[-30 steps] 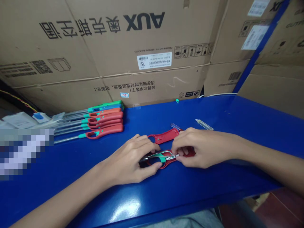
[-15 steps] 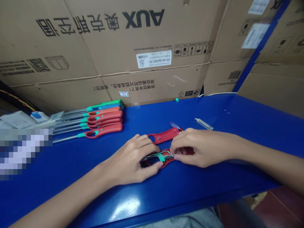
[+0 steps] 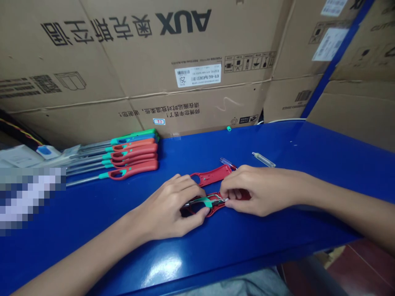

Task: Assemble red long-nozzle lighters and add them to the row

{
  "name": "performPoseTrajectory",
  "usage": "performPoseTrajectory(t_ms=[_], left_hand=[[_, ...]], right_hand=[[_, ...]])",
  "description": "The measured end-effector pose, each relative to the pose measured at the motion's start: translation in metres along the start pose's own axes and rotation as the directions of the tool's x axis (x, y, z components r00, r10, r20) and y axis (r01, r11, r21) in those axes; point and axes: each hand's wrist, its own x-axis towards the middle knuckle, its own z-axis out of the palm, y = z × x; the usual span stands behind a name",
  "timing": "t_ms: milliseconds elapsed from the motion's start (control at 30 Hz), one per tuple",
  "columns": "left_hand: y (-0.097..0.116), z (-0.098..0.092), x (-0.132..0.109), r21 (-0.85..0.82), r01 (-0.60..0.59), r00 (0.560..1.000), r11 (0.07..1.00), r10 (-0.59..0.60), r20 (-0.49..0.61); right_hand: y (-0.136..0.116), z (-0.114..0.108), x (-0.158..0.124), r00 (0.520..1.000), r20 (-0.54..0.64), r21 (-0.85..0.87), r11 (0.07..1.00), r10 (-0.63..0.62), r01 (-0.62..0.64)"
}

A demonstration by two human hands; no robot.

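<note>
My left hand (image 3: 175, 205) is closed over the front of an opened gas lighter, its thumb and fingers around the red half shell (image 3: 212, 212). A green trigger (image 3: 207, 202) and thin pale wires lie in that shell, just beyond my fingertips. At the handle end, my right hand (image 3: 249, 191) pinches a small white piece (image 3: 226, 200), partly covered by the fingers. The other red half shell (image 3: 214, 175) rests inner side up just behind both hands. A clear tube with a red end (image 3: 226, 163) lies behind that shell.
Several finished-looking lighters (image 3: 135, 165) with red, orange, blue and green handles lie in a row at left. A clear tube (image 3: 263, 159) and a small green ring (image 3: 228, 128) are farther back on the blue table (image 3: 129, 255). Large cardboard boxes (image 3: 123, 65) stand behind.
The green trigger has turned slightly and now sits flatter in the shell. Both hands keep nearly the same places, and the view has shifted a little.
</note>
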Motion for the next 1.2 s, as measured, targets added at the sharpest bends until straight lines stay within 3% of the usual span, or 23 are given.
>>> performPoseTrajectory(t_ms=[600,1200], left_hand=[[-0.0029,-0.0017,0.0002,0.003,-0.01,1.0,1.0,0.01,0.013],[-0.0022,-0.0022,-0.0002,0.034,-0.026,1.0,0.999,0.026,0.006]], right_hand=[[0.0036,-0.0008,-0.0007,0.995,0.047,0.014,0.996,0.085,-0.086],[0.0031,-0.0003,-0.0018,0.998,0.047,-0.046,0.998,0.043,-0.041]])
